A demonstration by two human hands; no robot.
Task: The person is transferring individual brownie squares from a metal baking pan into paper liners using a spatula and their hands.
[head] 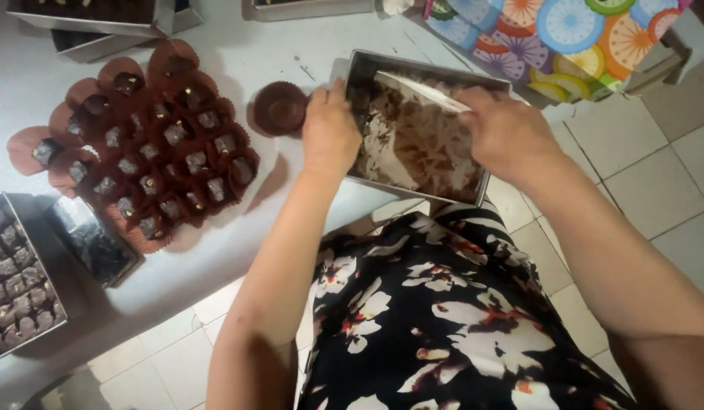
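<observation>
A single head-worn camera looks steeply down from close above the white table point(238, 68) edge. It takes in the person's own forearms, patterned dress point(443, 319) and tiled floor point(663, 190).
</observation>
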